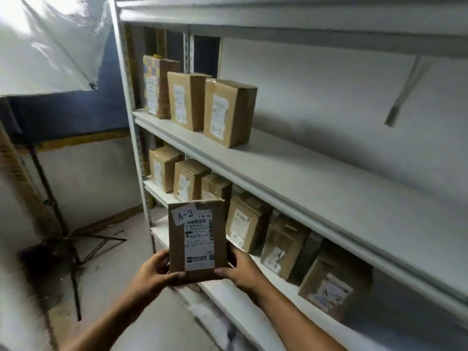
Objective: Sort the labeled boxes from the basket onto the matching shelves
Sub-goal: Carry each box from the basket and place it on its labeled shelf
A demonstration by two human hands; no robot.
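I hold a brown cardboard box (197,239) upright in front of the shelving, its white tag reading "A-2" facing me. My left hand (157,272) grips its lower left corner and my right hand (240,271) grips its lower right corner. Behind it, the lower shelf (253,297) carries several brown boxes, one (244,225) tagged "A-2". On the shelf above (291,168) stand three boxes, the nearest (228,112) tagged "A-1". The basket is not in view.
A white metal upright (131,117) marks the rack's left end. A black light-stand tripod (73,249) stands on the floor at the left, under a white reflector sheet (50,41). A top shelf (304,26) runs overhead. A bare stretch of the upper shelf lies right of its boxes.
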